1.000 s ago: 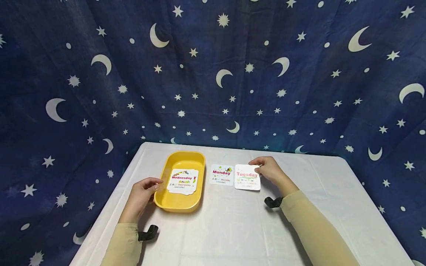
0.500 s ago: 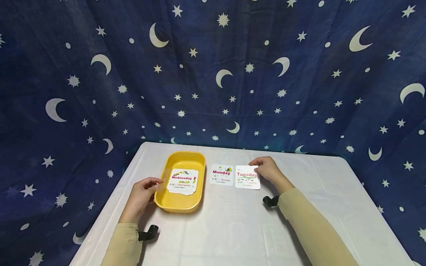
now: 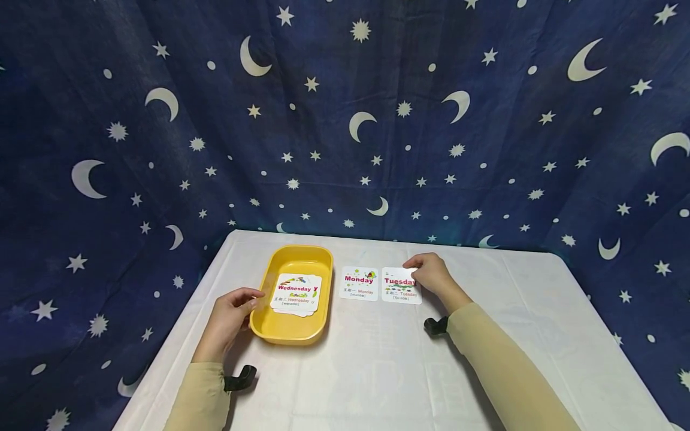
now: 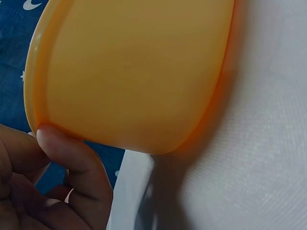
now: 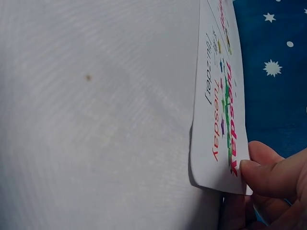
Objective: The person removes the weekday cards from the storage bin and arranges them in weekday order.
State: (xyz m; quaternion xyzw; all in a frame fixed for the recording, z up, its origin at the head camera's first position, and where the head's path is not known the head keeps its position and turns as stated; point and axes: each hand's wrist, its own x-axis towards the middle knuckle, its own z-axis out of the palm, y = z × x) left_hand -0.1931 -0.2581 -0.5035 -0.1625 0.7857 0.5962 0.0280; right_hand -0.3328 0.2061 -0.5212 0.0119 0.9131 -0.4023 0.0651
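Observation:
A yellow tray [image 3: 296,329] stands on the left of the table, and my left hand [image 3: 230,314] pinches its left rim between thumb and fingers. Inside the tray lies a small stack of white cards, the top one a Wednesday card [image 3: 295,292]. To the right of the tray a Monday card [image 3: 359,284] lies flat. Beside it is a Tuesday card [image 3: 401,287], whose right edge my right hand [image 3: 431,275] pinches. In the right wrist view the thumb rests on the face of the Tuesday card [image 5: 216,120], with fingers behind its edge.
A white cloth [image 3: 366,371] covers the table. Behind and at both sides hangs a dark blue curtain [image 3: 334,78] with moons and stars. Black wrist mounts [image 3: 239,378] stick out from the sleeves near the table surface.
The Tuesday card has come down level beside the Monday card, shifting slightly right. My right forearm has moved a little left; my left hand and the tray have stayed in place.

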